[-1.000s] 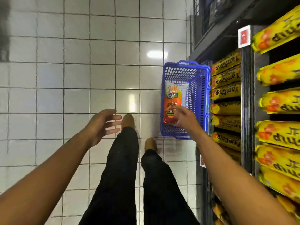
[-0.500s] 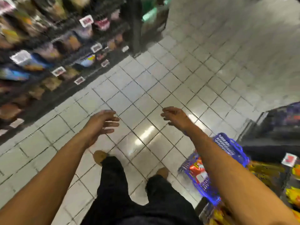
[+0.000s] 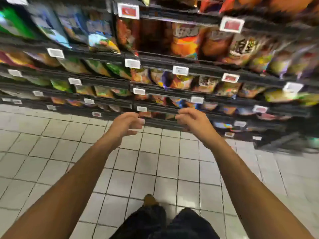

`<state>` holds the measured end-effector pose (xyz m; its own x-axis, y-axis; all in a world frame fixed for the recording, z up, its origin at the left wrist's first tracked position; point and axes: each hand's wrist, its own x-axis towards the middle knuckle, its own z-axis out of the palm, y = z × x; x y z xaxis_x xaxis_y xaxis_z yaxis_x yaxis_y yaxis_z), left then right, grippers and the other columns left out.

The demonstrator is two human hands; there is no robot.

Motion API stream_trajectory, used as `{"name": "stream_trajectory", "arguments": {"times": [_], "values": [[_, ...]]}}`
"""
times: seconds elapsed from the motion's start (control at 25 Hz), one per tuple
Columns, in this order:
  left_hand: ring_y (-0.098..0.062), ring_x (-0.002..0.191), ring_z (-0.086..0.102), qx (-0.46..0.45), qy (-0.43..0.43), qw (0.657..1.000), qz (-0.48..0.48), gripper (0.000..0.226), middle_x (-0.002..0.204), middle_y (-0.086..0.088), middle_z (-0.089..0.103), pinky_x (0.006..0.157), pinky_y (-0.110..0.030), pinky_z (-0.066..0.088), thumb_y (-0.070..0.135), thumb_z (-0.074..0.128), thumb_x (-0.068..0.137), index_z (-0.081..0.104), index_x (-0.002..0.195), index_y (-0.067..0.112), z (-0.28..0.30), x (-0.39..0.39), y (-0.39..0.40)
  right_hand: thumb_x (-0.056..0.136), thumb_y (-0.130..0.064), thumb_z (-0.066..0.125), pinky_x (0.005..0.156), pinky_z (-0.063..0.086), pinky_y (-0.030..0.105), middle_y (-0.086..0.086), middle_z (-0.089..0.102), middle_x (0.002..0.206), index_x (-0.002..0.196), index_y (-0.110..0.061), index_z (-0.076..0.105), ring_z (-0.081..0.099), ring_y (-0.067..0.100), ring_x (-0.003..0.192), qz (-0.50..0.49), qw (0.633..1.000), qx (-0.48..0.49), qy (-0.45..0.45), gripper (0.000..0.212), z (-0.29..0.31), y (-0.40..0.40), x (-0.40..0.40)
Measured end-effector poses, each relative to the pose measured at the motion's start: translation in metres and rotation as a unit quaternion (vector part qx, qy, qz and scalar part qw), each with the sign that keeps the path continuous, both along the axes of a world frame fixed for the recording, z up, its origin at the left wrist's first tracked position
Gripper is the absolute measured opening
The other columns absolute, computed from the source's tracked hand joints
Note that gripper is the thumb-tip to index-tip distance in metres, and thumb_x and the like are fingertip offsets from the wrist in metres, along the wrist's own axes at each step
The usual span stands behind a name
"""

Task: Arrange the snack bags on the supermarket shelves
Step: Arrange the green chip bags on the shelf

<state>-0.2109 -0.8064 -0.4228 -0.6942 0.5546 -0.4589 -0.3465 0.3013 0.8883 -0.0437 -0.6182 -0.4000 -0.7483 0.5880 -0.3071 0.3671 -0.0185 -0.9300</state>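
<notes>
Black supermarket shelves [image 3: 198,69] fill the upper half of the head view, packed with several colourful snack bags [image 3: 185,40], blurred by motion. A dark gap [image 3: 151,37] shows between bags on the second shelf from the top. My left hand [image 3: 126,123] and my right hand [image 3: 191,119] reach forward side by side in front of the lowest shelves, fingers loosely curled, holding nothing. The blue basket is out of view.
White price tags [image 3: 132,63] line the shelf edges. A pale tiled floor [image 3: 146,164] lies between me and the shelves. My dark trouser legs and one brown shoe [image 3: 149,200] show at the bottom.
The view has swung from the blue basket and yellow-bag shelf, across the aisle floor, to the opposite snack shelves. My right hand left the orange bag in the basket; both hands are raised, empty.
</notes>
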Motion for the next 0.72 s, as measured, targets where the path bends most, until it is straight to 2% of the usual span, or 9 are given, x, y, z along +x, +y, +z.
{"name": "stream_trajectory", "arguments": {"times": [0.08, 0.16, 0.2, 0.28, 0.36, 0.52, 0.6, 0.72], "values": [[-0.020, 0.085, 0.070, 0.046, 0.005, 0.996, 0.080, 0.016, 0.096, -0.009, 0.073, 0.074, -0.033, 0.055, 0.015, 0.056, 0.096, 0.064, 0.109, 0.012, 0.030, -0.046, -0.033, 0.094, -0.015, 0.064, 0.076, 0.055, 0.033, -0.009, 0.077, 0.090, 0.095, -0.029, 0.070, 0.070, 0.003, 0.084, 0.070, 0.997, 0.012, 0.034, 0.016, 0.028, -0.017, -0.080], [-0.021, 0.087, 0.068, 0.090, 0.023, 0.986, 0.140, 0.018, 0.097, -0.010, 0.072, 0.075, -0.032, 0.055, 0.009, 0.058, 0.094, 0.063, 0.112, 0.008, 0.057, -0.079, -0.066, 0.095, -0.017, 0.064, 0.081, 0.055, 0.035, -0.007, 0.077, 0.098, 0.094, -0.032, 0.070, 0.071, 0.008, 0.090, 0.124, 0.990, 0.027, 0.061, 0.017, 0.056, -0.032, -0.146], [-0.022, 0.091, 0.068, 0.115, 0.046, 0.978, 0.169, 0.023, 0.101, -0.010, 0.071, 0.079, -0.034, 0.055, 0.007, 0.060, 0.091, 0.061, 0.114, 0.007, 0.071, -0.099, -0.087, 0.095, -0.017, 0.065, 0.081, 0.055, 0.033, -0.005, 0.077, 0.104, 0.096, -0.033, 0.069, 0.072, 0.010, 0.092, 0.148, 0.986, 0.021, 0.079, 0.016, 0.071, -0.042, -0.182], [-0.025, 0.104, 0.068, 0.162, 0.091, 0.958, 0.220, 0.042, 0.113, -0.011, 0.071, 0.091, -0.042, 0.053, 0.017, 0.064, 0.081, 0.058, 0.121, 0.006, 0.098, -0.140, -0.129, 0.097, -0.014, 0.063, 0.074, 0.055, 0.024, -0.003, 0.075, 0.114, 0.104, -0.031, 0.065, 0.071, 0.010, 0.091, 0.174, 0.978, -0.005, 0.118, 0.018, 0.097, -0.057, -0.250], [-0.026, 0.110, 0.067, 0.207, 0.129, 0.935, 0.259, 0.052, 0.122, -0.011, 0.068, 0.096, -0.046, 0.051, 0.024, 0.061, 0.076, 0.056, 0.125, 0.008, 0.126, -0.192, -0.165, 0.099, -0.014, 0.060, 0.070, 0.055, 0.017, -0.007, 0.074, 0.117, 0.113, -0.031, 0.063, 0.071, 0.005, 0.096, 0.212, 0.963, -0.008, 0.164, 0.022, 0.125, -0.073, -0.320], [-0.020, 0.116, 0.064, 0.230, 0.219, 0.903, 0.289, 0.036, 0.134, -0.008, 0.062, 0.097, -0.038, 0.049, 0.006, 0.046, 0.098, 0.050, 0.134, 0.013, 0.182, -0.303, -0.212, 0.098, -0.006, 0.057, 0.079, 0.057, 0.019, -0.017, 0.073, 0.112, 0.118, -0.030, 0.059, 0.067, -0.001, 0.105, 0.275, 0.926, -0.035, 0.257, 0.031, 0.174, -0.116, -0.449], [-0.022, 0.124, 0.059, 0.238, 0.251, 0.887, 0.306, 0.040, 0.138, -0.008, 0.058, 0.099, -0.036, 0.048, 0.003, 0.040, 0.102, 0.044, 0.140, 0.011, 0.207, -0.356, -0.236, 0.098, -0.005, 0.055, 0.082, 0.056, 0.019, -0.013, 0.070, 0.119, 0.126, -0.028, 0.055, 0.065, 0.000, 0.111, 0.312, 0.906, -0.037, 0.285, 0.036, 0.195, -0.148, -0.516], [-0.022, 0.126, 0.057, 0.236, 0.282, 0.869, 0.331, 0.040, 0.138, -0.005, 0.058, 0.102, -0.038, 0.046, 0.003, 0.046, 0.099, 0.047, 0.137, 0.015, 0.233, -0.419, -0.278, 0.099, -0.004, 0.053, 0.092, 0.051, 0.028, -0.004, 0.065, 0.129, 0.130, -0.027, 0.052, 0.061, 0.008, 0.121, 0.353, 0.883, -0.043, 0.308, 0.038, 0.216, -0.200, -0.607]]}}
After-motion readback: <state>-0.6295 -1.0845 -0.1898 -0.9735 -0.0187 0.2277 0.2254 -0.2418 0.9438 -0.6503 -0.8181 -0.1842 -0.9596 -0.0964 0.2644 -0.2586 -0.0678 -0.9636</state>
